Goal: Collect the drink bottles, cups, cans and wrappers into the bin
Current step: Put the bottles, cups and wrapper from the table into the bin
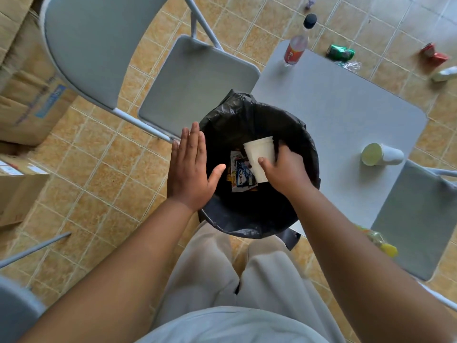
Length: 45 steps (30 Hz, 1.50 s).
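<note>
The right hand (284, 169) grips a white cup (257, 154), thumb pressed on its near side wall and the fingers curled round the far side. The cup's long axis runs away from the person and leans slightly left, with the wider end pointing away and the narrow end nearest the body. The hand reaches in from the right with the wrist bent, and holds the cup over the open mouth of the black-lined bin (247, 219). The left hand (190, 169) is flat and relaxed, palm down, fingers straight and together, thumb spread toward the cup. It is over the bin's left rim and holds nothing. Below the cup, inside the bin, lies a blue gum wrapper (242, 175) among other scraps. On the grey table (333, 115) to the right, a second cup (382, 154) lies on its side and a bottle (296, 45) stands at the far corner. A green can (340, 52) and a red can (435, 54) lie on the tiled floor beyond.
</note>
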Tool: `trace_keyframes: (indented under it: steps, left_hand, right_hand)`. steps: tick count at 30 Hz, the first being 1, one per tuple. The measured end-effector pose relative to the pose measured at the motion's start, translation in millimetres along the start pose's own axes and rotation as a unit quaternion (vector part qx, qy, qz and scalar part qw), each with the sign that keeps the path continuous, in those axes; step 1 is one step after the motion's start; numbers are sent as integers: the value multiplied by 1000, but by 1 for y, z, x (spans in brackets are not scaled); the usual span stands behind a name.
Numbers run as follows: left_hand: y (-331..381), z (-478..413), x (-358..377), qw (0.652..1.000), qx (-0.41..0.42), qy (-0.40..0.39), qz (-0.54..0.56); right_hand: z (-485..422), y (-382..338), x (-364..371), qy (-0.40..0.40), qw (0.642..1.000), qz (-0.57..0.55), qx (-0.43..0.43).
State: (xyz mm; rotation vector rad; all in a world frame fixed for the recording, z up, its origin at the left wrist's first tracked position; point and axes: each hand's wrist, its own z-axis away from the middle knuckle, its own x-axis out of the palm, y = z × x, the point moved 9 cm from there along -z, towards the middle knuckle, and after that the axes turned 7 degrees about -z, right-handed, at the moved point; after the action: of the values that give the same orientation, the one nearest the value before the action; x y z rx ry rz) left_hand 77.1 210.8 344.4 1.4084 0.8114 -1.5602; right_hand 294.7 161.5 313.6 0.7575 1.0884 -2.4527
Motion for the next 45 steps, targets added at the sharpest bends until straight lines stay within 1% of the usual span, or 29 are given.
trace_keyframes:
  steps: [2, 4, 7, 9, 12, 14, 16, 18, 20, 24, 26, 30, 32, 34, 36, 40, 43, 45]
  left_hand:
    - [0, 0, 1, 1000, -1, -2, -4]
    - [0, 0, 1, 1000, -3, -5, -4]
    - [0, 0, 0, 1000, -3, -10, -3]
    - [1, -1, 1, 1000, -4, -15, -5]
    - [0, -1, 1, 1000, -2, -16, -5]
    - [0, -2, 2, 1000, 0, -15, -6]
    - [-1, -2, 2, 1000, -2, -13, -8]
    - [0, -3, 3, 1000, -4, -13, -11]
    - [1, -7, 2, 1000, -2, -14, -12]
    - [5, -20, 1, 1000, 17, -12, -9]
    - [5, -23, 2, 1000, 21, -6, -1]
    - [3, -20, 4, 1000, 24, 12, 9]
    - [3, -19, 3, 1000, 25, 18, 8]
    - [4, -19, 2, 999, 26, 20, 6]
    - [4, -19, 2, 999, 28, 21, 4]
    - [4, -19, 3, 999, 29, 26, 9]
    - [4, -19, 2, 999, 28, 28, 13]
    - [4, -19, 2, 999, 30, 29, 12]
  right_hand:
    - [0, 2, 1, 7, 999, 44, 8]
    - [2, 0, 0, 15, 998, 62, -2]
    - [10, -7, -4, 24, 996, 67, -44]
    - [17, -18, -13, 45, 994, 55, -89]
    - [28, -41, -37, 107, 979, -4, -173]
    - [31, -61, -60, 162, 959, -35, -229]
    - [24, -81, -85, 212, 937, -41, -274]
    - [3, -99, -108, 241, 924, -34, -296]
    - [-32, -113, -126, 244, 926, -4, -289]
    - [-117, -129, -148, 233, 940, 96, -229]
    - [-158, -130, -152, 217, 944, 148, -200]
    - [-227, -124, -154, 183, 937, 258, -150]
    - [-251, -115, -150, 144, 939, 291, -117]
    - [-267, -104, -142, 103, 937, 321, -96]
    - [-275, -98, -134, 89, 932, 339, -97]
    - [-272, -92, -134, 153, 924, 335, -106]
    - [-263, -83, -124, 140, 915, 358, -121]
    - [-250, -80, -122, 152, 916, 346, -135]
